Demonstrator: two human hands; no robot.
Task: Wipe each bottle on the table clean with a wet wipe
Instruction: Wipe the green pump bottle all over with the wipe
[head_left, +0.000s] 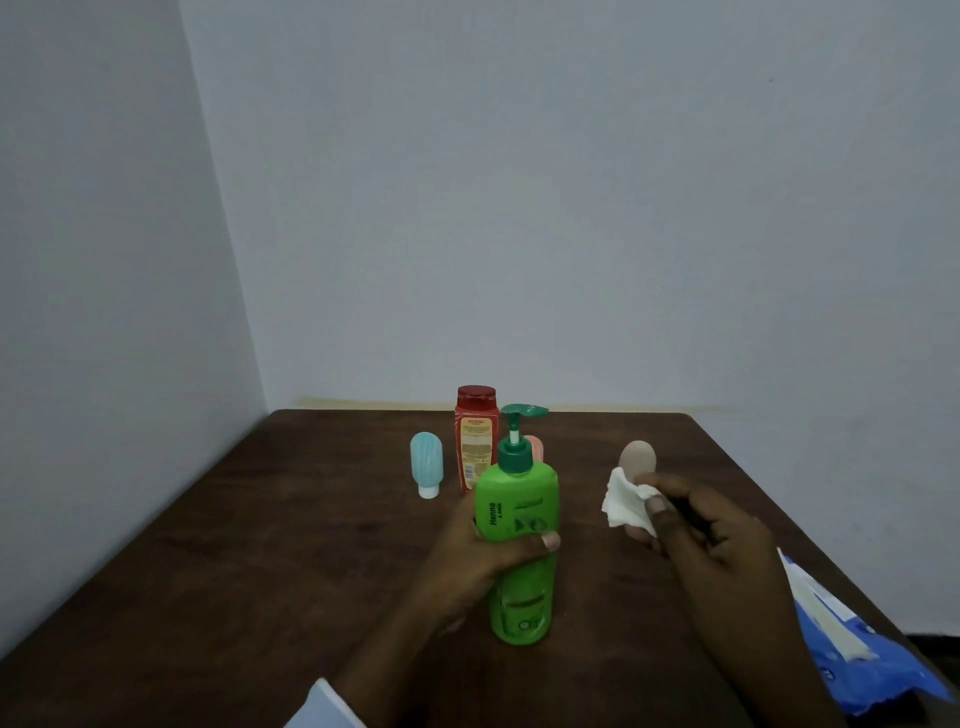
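My left hand (488, 558) grips a green pump bottle (519, 519) around its middle, upright over the dark wooden table (285, 545). To its right, my right hand (711, 525) pinches a crumpled white wet wipe (626, 501), apart from the green bottle. Behind the wipe stands a small beige bottle (638, 457), partly hidden. Further back stand a red bottle (474, 441), a small light-blue bottle (426, 465) on its white cap, and a pink bottle (535, 446) mostly hidden behind the pump.
A blue wet-wipe pack (852, 654) with its white flap lies at the table's right front edge. Pale walls close in behind and to the left of the table. A light sleeve cuff (324, 706) shows at the bottom.
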